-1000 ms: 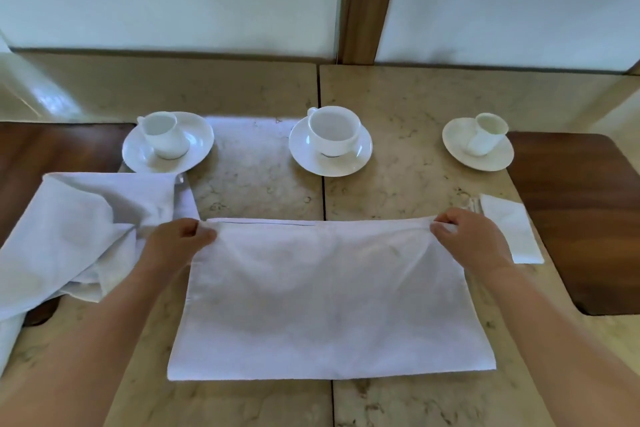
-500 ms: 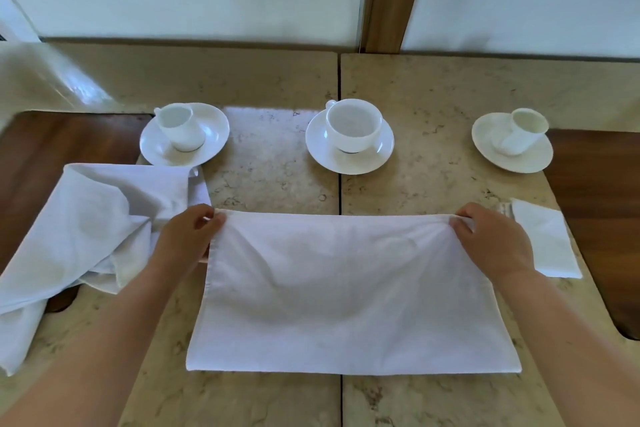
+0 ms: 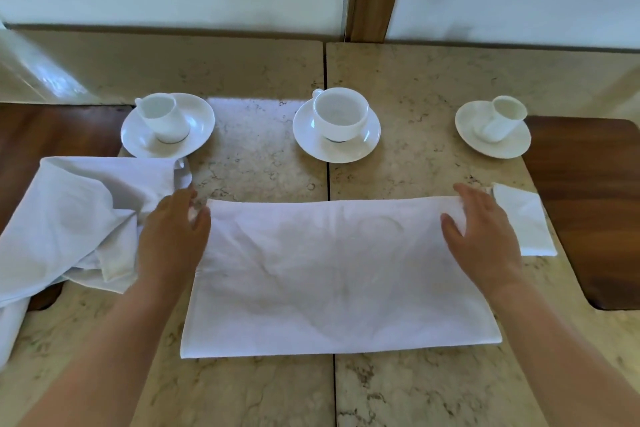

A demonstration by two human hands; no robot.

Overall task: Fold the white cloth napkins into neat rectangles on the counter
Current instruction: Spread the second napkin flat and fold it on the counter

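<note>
The left hand [image 3: 173, 236] lay open, fingers straight, at the left end of the napkin [image 3: 332, 274]; the right hand [image 3: 483, 232] rested open on its right end. The napkin lay folded flat on the counter [image 3: 415, 80], between a crumpled cloth [image 3: 69, 218] and a small folded napkin [image 3: 523, 218], near three cups.

We see a dining-service setting, likely a restaurant or hotel: a marble counter [image 3: 433, 80], three cups on saucers [image 3: 336, 130] in a row, and cloth napkins [image 3: 332, 274].
</note>
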